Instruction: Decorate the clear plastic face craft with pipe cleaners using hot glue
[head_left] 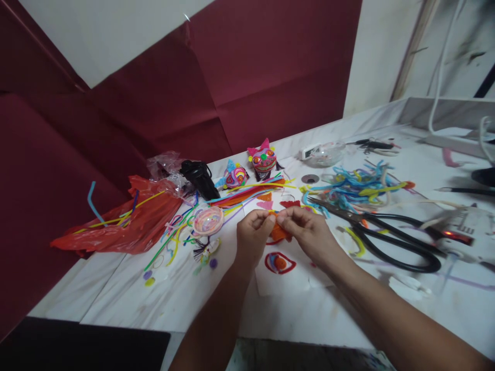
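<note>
Over a white paper sheet (266, 286), my left hand (253, 233) and my right hand (305, 226) meet, fingertips pinched close together. Between them they hold a small orange felt piece (284, 233), partly hidden by the fingers. Just below lies a red eye-shaped outline (280, 263) with an orange ball and a bit of blue inside it. Beyond my fingertips are a pink felt piece (265, 205), another orange piece (265, 197) and a dark red felt piece (290, 203). Large black-handled scissors (381, 234) lie right of my right hand.
Two colourful stuffed animal heads (264, 158) stand at the back. To the left are pipe cleaners (247, 195), a clear bowl (208, 220) and a red plastic bag (135, 221). A blue yarn tangle (358, 184) and a glue gun (460, 232) sit at the right.
</note>
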`<state>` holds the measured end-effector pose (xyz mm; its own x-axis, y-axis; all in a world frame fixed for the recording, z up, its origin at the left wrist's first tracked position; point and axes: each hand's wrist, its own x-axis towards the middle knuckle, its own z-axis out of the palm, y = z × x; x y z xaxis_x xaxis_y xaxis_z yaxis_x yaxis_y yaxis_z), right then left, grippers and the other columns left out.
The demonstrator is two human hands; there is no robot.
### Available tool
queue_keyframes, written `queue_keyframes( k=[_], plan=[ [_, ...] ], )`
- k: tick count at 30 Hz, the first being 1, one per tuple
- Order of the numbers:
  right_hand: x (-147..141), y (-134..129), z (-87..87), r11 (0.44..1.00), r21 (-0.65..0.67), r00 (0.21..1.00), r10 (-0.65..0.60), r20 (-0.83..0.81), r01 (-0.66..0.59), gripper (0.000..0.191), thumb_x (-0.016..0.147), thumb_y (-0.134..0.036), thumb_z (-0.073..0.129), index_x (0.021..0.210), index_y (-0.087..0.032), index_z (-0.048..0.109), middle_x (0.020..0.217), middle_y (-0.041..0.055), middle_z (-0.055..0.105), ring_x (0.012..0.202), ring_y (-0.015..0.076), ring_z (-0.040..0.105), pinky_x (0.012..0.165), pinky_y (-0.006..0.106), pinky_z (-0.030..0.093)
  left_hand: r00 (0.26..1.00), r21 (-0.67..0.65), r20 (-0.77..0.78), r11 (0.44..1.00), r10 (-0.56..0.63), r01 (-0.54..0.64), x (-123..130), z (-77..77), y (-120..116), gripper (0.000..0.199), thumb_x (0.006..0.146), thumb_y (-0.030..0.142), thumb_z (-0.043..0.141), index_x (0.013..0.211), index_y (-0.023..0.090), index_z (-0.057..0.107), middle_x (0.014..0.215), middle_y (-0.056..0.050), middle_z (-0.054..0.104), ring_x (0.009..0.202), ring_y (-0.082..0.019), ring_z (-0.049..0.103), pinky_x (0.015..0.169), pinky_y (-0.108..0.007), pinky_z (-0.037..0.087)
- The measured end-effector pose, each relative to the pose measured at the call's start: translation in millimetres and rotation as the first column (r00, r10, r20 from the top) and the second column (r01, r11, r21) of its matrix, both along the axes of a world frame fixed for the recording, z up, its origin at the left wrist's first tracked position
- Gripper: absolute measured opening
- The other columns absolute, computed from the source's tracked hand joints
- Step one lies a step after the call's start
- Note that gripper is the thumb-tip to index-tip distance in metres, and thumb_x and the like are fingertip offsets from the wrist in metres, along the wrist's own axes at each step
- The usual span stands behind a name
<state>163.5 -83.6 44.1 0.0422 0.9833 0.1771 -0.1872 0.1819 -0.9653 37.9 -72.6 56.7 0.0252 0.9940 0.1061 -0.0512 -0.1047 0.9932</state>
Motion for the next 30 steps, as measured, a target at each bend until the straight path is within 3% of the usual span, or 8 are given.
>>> queue_keyframes(
  k=[9, 14, 19, 30],
  plan=[
    [-1.2, -1.5, 0.8, 0.997, -0.043, 0.996, 0.059, -0.062, -0.062, 0.035, 0.069, -0.051, 0.068, 0.071, -0.017, 0.057, 0.057, -0.0032, 0.053, 0.051, 0.0100, 0.046, 0.050, 0.025, 0.036, 0.983, -0.033, 0.064, 0.984, -0.174, 0.177, -4.4, -1.1, 3.8, 0.021, 0.070, 0.033, 0.067, 0.075, 0.015, 0.058, 0.060, 0.002, 0.061, 0.050, -0.010, 0.056, 0.051, -0.023, 0.047],
    [-4.8, -1.8, 0.1, 0.999, -0.026, 0.997, 0.044, -0.056, -0.045, 0.035, 0.071, -0.051, 0.066, 0.071, -0.018, 0.056, 0.058, -0.0028, 0.054, 0.052, 0.0107, 0.047, 0.050, 0.026, 0.037, 0.990, -0.024, 0.023, 0.990, -0.141, 0.142, -5.2, -2.1, 6.0, 0.015, 0.071, 0.029, 0.063, 0.071, 0.015, 0.057, 0.051, 0.005, 0.054, 0.043, -0.006, 0.048, 0.044, -0.018, 0.037],
    [-6.8, -2.7, -1.2, 0.999, -0.018, 0.997, 0.042, -0.070, -0.044, 0.034, 0.072, -0.051, 0.065, 0.072, -0.019, 0.055, 0.058, -0.0031, 0.055, 0.052, 0.0110, 0.048, 0.051, 0.026, 0.039, 0.982, -0.025, 0.032, 0.982, -0.185, 0.186, -4.1, -4.2, 6.7, 0.016, 0.072, 0.032, 0.061, 0.077, 0.017, 0.055, 0.051, 0.006, 0.055, 0.040, -0.008, 0.049, 0.045, -0.021, 0.042],
    [-9.1, -0.7, -7.0, 1.000, -0.013, 0.999, 0.013, -0.031, -0.013, 0.035, 0.073, -0.053, 0.062, 0.074, -0.019, 0.053, 0.058, -0.0040, 0.051, 0.052, 0.0112, 0.046, 0.050, 0.027, 0.037, 0.988, 0.018, -0.072, 0.990, -0.139, 0.141, -3.8, 1.1, 3.3, 0.018, 0.070, 0.033, 0.061, 0.075, 0.016, 0.053, 0.054, 0.006, 0.052, 0.045, -0.008, 0.049, 0.046, -0.021, 0.042]
  ],
)
